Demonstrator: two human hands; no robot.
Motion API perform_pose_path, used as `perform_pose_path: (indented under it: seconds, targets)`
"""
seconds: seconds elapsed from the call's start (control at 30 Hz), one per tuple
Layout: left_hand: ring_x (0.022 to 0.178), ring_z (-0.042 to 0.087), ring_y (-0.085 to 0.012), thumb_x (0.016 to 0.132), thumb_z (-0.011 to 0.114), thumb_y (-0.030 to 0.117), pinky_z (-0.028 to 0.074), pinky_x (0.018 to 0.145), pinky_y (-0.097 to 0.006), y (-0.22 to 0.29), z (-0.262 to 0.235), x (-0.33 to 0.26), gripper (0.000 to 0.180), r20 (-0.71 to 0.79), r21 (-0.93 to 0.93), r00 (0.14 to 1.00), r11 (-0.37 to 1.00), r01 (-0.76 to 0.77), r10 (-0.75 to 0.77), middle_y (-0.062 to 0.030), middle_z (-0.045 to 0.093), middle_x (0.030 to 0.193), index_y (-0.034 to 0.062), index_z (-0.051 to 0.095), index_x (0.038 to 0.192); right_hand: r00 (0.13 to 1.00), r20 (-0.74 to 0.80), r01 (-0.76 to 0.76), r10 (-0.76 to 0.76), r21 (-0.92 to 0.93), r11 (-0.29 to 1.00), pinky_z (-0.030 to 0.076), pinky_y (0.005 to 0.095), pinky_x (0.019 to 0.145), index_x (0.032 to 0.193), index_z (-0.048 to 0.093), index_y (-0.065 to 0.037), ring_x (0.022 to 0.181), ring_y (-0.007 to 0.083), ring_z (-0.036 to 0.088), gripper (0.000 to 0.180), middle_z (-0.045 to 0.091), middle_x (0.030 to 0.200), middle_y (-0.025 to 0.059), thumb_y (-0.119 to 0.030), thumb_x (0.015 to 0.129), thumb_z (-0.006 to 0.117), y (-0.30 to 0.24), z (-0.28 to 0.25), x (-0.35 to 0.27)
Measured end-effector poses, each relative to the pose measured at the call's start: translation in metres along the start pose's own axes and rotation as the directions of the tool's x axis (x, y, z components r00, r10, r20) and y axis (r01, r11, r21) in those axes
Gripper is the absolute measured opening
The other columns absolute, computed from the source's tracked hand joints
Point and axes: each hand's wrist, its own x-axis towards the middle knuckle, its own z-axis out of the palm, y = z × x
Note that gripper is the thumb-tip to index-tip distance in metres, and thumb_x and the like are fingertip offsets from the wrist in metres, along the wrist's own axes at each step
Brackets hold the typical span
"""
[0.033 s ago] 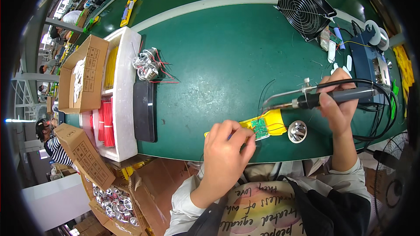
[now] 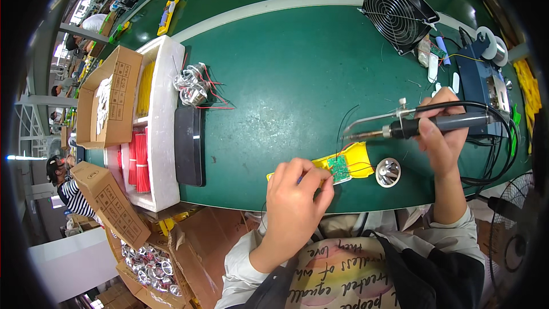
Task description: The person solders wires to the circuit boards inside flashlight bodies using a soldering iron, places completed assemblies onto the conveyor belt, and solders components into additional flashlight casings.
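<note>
My left hand (image 2: 297,197) is closed over the left part of a yellow plastic housing (image 2: 359,153) at the near table edge. A bit of blue shows between its fingers; what else they grip is hidden. In the housing sits a green circuit board (image 2: 339,167) with thin red and black wires. One black wire stands up from the board. A silver reflector cup (image 2: 388,172) lies just right of the housing. My right hand (image 2: 440,137) is closed around the dark handle of a soldering iron (image 2: 405,128). The iron's tip, with a thin metal guide tube above it, hovers over the board.
On the left, a white foam box (image 2: 166,166) holds red and yellow wire bundles. Beside it lie a black tray (image 2: 189,146) and wired reflectors (image 2: 193,84). A black fan (image 2: 397,8) and a blue soldering station (image 2: 483,91) with cables stand right. Co-workers are far left.
The soldering iron's tip has risen slightly away from the board. The upright black wire has shifted a little left. My left hand has stayed in place.
</note>
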Motion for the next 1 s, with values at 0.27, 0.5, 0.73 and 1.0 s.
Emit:
perform_pose_path:
  seconds: [0.27, 0.5, 0.73, 1.0]
  targets:
    - [0.08, 0.055, -0.0257, 0.078, 0.058, 0.006, 0.043, 0.072, -0.033, -0.032, -0.037, -0.034, 0.017, -0.168, 0.054, 0.968, 0.979, 0.196, -0.185, -0.0116, 0.057, 0.087, 0.0025, 0.057, 0.095, 0.977, -0.122, -0.17, 0.172, 0.026, 0.985, 0.036, 0.0164, 0.038, 0.084, 0.047, -0.002, 0.046, 0.0062, 0.051, 0.014, 0.052, 0.062, 0.0043, -0.006, 0.079, 0.059, 0.012, 0.017, -0.001]
    - [0.071, 0.059, -0.0159, 0.082, 0.047, -0.003, 0.044, 0.061, -0.024, -0.054, -0.067, -0.07, 0.028, 0.199, -0.321, 0.878, 0.818, 0.477, -0.434, -0.0106, 0.063, 0.086, 0.0027, 0.052, 0.109, 0.969, -0.098, -0.219, 0.228, 0.093, 0.971, 0.036, 0.0166, 0.037, 0.084, 0.047, 0.0, 0.045, 0.007, 0.051, 0.018, 0.055, 0.062, 0.0073, -0.009, 0.079, 0.062, 0.025, 0.028, 0.001]
    - [0.077, 0.059, -0.0156, 0.074, 0.057, -0.005, 0.046, 0.066, -0.026, -0.055, -0.06, -0.067, 0.033, 0.091, -0.4, 0.971, 0.885, 0.239, -0.221, -0.0083, 0.064, 0.091, 0.0039, 0.059, 0.105, 0.965, -0.133, -0.222, 0.227, 0.051, 0.974, 0.035, 0.0172, 0.036, 0.086, 0.047, -0.001, 0.043, 0.0074, 0.049, 0.019, 0.055, 0.062, 0.0078, -0.012, 0.08, 0.061, 0.033, 0.031, 0.003]
    - [0.073, 0.059, -0.0191, 0.066, 0.066, -0.004, 0.045, 0.066, -0.027, -0.051, -0.058, -0.055, 0.018, -0.145, -0.323, 0.989, 0.946, -0.036, -0.012, -0.0085, 0.062, 0.08, 0.0027, 0.066, 0.083, 0.968, -0.126, -0.218, 0.216, -0.002, 0.976, 0.036, 0.017, 0.037, 0.087, 0.046, -0.001, 0.043, 0.0073, 0.049, 0.019, 0.055, 0.063, 0.0072, -0.015, 0.082, 0.058, 0.031, 0.029, 0.002]
